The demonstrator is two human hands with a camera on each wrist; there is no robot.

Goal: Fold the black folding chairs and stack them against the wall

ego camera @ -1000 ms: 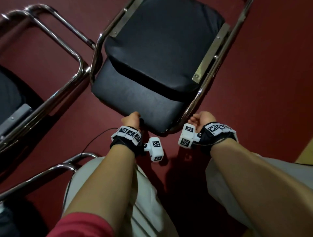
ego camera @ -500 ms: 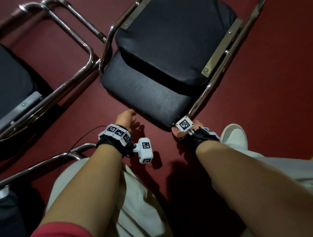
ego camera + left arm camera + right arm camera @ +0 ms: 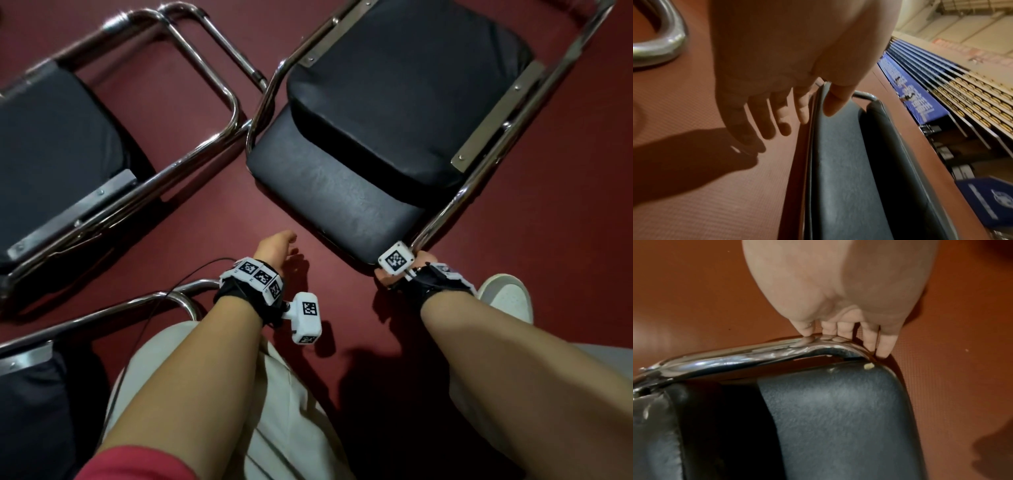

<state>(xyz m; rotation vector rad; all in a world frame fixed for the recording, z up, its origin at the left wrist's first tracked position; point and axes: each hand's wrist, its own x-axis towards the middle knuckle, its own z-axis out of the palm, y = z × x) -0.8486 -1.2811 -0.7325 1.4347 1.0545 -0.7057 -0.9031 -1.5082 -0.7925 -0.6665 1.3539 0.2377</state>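
Observation:
A black padded folding chair (image 3: 376,137) with a chrome frame is folded nearly flat over the red floor, its backrest (image 3: 335,192) nearest me. My right hand (image 3: 387,279) holds the frame's near right corner. In the right wrist view the right hand (image 3: 842,334) has its thumb on top of the chrome tube (image 3: 735,360) and its fingers behind it. My left hand (image 3: 277,246) hangs free just left of the backrest. In the left wrist view the left hand (image 3: 777,113) has relaxed, spread fingers, the thumb close by the cushion edge (image 3: 842,162).
A second black chair (image 3: 51,137) lies at the left, and a third chair's chrome tube (image 3: 137,305) crosses by my left knee. My white shoe (image 3: 503,298) stands right of the held chair. Bleachers (image 3: 962,91) and a blue banner (image 3: 916,97) line the far side.
My left hand has let go of the backrest's top edge and drawn back to the left. The right hand has turned on the frame corner and keeps its hold.

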